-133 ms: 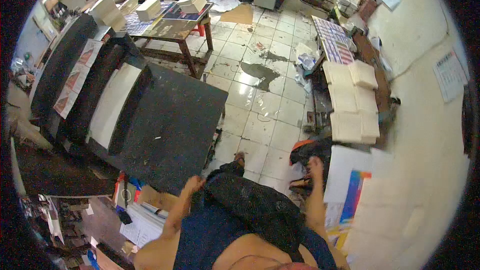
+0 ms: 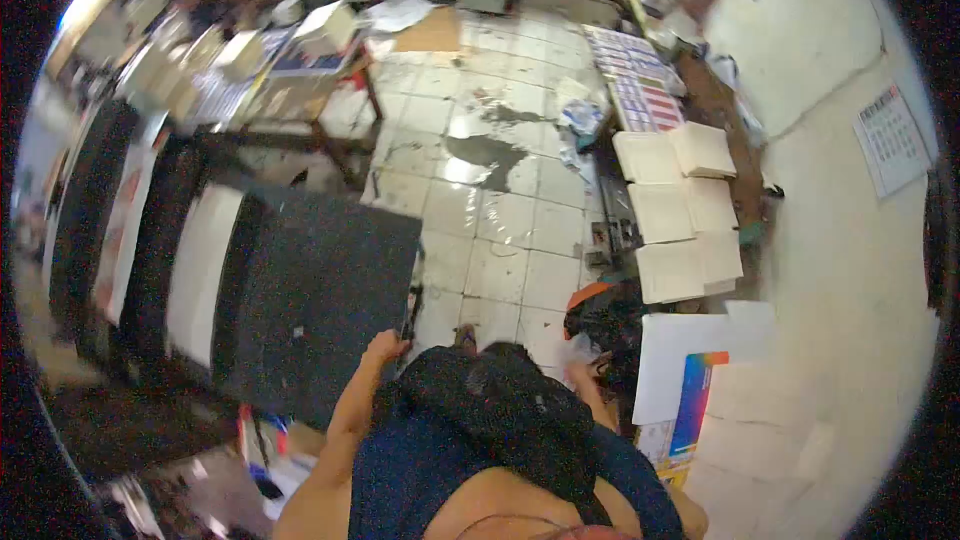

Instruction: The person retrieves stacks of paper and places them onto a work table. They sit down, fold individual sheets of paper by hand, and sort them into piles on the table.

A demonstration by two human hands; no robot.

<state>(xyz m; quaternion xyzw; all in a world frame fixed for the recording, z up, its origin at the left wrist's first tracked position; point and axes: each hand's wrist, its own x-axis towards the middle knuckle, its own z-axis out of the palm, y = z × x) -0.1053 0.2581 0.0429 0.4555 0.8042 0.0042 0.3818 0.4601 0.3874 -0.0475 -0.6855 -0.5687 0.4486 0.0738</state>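
Note:
My left hand (image 2: 388, 345) is beside the near right corner of a dark flat-topped machine (image 2: 325, 290); its fingers are too blurred to read. On the other side of my body, my right hand (image 2: 578, 372) is low, next to a black bag with an orange edge (image 2: 608, 325). Something pale and see-through (image 2: 580, 348) shows at that hand, but the blur hides whether it is held. A black bag or cloth (image 2: 510, 405) lies across my front, over a dark blue garment.
Stacks of cream paper (image 2: 665, 212) lie on a bench along the right wall, with printed sheets (image 2: 635, 75) beyond. White tiled floor (image 2: 495, 270) with dark patches runs ahead. A wooden table (image 2: 290, 100) bearing paper blocks stands at the upper left.
The view has shifted, so the bench and floor appear further left. My right hand has moved inward and lower, and something pale now shows at it. My left hand stays by the machine's corner.

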